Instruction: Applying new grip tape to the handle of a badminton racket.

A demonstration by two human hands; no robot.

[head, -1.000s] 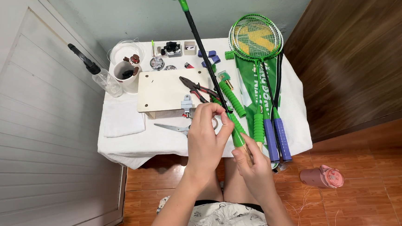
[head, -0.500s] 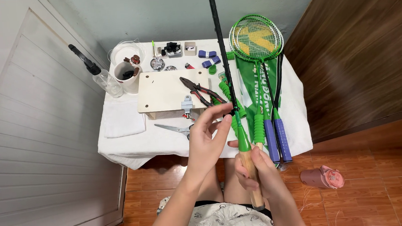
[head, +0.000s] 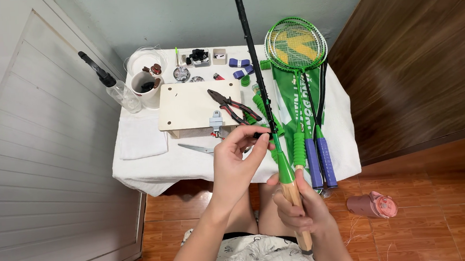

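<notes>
Nearest me, my right hand (head: 302, 209) wraps tight around the bare wooden handle (head: 296, 207) of a racket (head: 263, 107), holding it upright over my lap. Just above, its green cone (head: 284, 167) meets the black shaft, which runs far up out of view. My left hand (head: 239, 159) pinches the shaft just above the cone, thumb and fingertips closed narrow on it. Beyond, on the white-clothed table (head: 148, 162), scissors (head: 196, 148) lie near the edge, pliers (head: 231, 106) rest on a wooden board (head: 188, 103), and two green rackets (head: 297, 51) lie to the right.
</notes>
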